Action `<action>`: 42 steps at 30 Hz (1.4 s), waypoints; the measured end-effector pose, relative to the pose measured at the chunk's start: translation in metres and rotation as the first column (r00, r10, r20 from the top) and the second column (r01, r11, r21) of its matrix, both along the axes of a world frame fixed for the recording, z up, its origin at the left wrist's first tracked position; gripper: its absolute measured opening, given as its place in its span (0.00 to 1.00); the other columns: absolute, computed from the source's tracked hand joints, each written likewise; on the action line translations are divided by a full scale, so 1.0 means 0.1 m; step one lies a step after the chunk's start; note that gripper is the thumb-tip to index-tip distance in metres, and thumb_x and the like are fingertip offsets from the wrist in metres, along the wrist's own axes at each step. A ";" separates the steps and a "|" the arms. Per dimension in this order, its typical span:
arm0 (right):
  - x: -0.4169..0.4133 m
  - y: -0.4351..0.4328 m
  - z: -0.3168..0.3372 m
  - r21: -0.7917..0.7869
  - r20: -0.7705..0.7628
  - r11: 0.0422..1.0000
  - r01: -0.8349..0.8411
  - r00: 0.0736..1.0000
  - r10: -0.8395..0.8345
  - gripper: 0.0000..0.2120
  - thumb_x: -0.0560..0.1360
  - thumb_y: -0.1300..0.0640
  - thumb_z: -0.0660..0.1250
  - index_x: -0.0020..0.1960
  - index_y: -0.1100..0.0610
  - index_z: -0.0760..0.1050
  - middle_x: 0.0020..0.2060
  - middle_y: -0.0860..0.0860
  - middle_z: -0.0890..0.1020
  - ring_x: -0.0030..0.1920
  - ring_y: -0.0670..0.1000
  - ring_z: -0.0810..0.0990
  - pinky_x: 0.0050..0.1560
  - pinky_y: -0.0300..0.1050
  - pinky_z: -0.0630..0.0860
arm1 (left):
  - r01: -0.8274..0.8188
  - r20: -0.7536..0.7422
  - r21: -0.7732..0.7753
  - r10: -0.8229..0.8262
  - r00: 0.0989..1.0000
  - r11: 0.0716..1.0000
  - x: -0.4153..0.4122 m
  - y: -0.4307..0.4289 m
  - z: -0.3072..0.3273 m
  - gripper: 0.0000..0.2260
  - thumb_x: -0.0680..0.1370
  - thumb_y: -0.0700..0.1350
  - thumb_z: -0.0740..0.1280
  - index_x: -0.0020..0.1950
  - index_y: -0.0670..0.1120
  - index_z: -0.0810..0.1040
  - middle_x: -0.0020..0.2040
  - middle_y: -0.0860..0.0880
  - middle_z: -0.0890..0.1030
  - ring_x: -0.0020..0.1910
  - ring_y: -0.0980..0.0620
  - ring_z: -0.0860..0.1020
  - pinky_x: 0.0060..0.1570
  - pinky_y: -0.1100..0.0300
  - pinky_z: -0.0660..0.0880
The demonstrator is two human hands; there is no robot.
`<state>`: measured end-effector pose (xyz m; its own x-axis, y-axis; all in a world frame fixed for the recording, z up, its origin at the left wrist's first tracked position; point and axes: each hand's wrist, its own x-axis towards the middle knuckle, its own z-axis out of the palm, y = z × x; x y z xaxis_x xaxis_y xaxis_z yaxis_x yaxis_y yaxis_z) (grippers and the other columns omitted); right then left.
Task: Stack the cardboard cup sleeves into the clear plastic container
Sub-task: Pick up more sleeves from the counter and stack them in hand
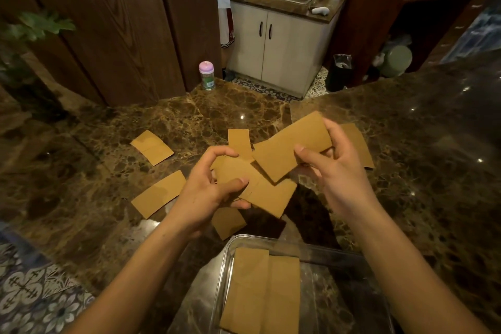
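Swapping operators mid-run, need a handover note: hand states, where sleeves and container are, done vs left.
Left hand: grips cardboard sleeves above the counter; count unclear.
Right hand: pinches a single sleeve by its end, raised beside the left hand's sleeves.
Clear plastic container: nearest the person, below both hands.
Done: a flat stack of sleeves lies inside, along its left side.
Left: the held sleeves, plus at least five loose sleeves scattered on the marble counter.
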<state>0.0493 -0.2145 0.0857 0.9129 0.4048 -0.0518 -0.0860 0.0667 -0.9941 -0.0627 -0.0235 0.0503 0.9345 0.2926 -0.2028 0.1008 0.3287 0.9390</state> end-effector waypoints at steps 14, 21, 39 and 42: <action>-0.31 0.29 -0.39 -0.208 -0.014 0.971 -0.115 0.993 0.114 0.12 0.80 0.55 0.72 0.63 0.47 0.78 0.51 0.43 0.88 0.52 0.45 0.87 0.50 0.44 0.86 | -0.163 0.059 0.064 0.160 0.985 0.985 0.07 -0.07 -0.13 0.21 0.77 0.38 0.74 0.64 0.47 0.67 0.57 0.41 0.81 0.45 0.54 0.84 0.38 0.59 0.81; -0.43 0.55 -0.33 0.183 -0.549 0.976 -0.117 0.811 0.200 0.15 0.84 0.54 0.66 0.68 0.58 0.76 0.48 0.56 0.85 0.41 0.51 0.84 0.41 0.44 0.82 | -0.228 0.237 0.091 0.201 0.951 0.969 0.07 -0.14 -0.16 0.25 0.77 0.48 0.71 0.72 0.51 0.69 0.64 0.45 0.82 0.62 0.45 0.81 0.57 0.55 0.78; 0.32 0.76 -0.91 -0.962 -0.058 0.226 -0.157 0.918 0.392 0.53 0.66 0.25 0.72 0.77 0.59 0.63 0.73 0.60 0.70 0.74 0.62 0.69 0.70 0.56 0.72 | -0.233 -0.233 0.390 0.341 0.911 0.891 -0.08 0.48 -0.83 0.03 0.85 0.55 0.62 0.56 0.61 0.74 0.43 0.42 0.82 0.34 0.46 0.81 0.36 0.46 0.81; 0.11 1.01 -0.91 -0.978 -0.105 0.123 -0.168 0.909 0.403 0.60 0.61 0.24 0.75 0.79 0.60 0.58 0.75 0.61 0.65 0.76 0.64 0.63 0.73 0.59 0.68 | -0.244 -0.258 0.348 0.342 0.904 0.905 -0.04 0.51 -0.88 0.03 0.84 0.55 0.62 0.55 0.63 0.74 0.44 0.42 0.83 0.35 0.45 0.82 0.41 0.41 0.82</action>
<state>0.0604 -0.1140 -0.0053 0.7819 0.3708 -0.5012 0.2899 -0.9280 -0.2342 -0.0669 0.0273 -0.0378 0.7015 0.6358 -0.3219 0.3417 0.0962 0.9349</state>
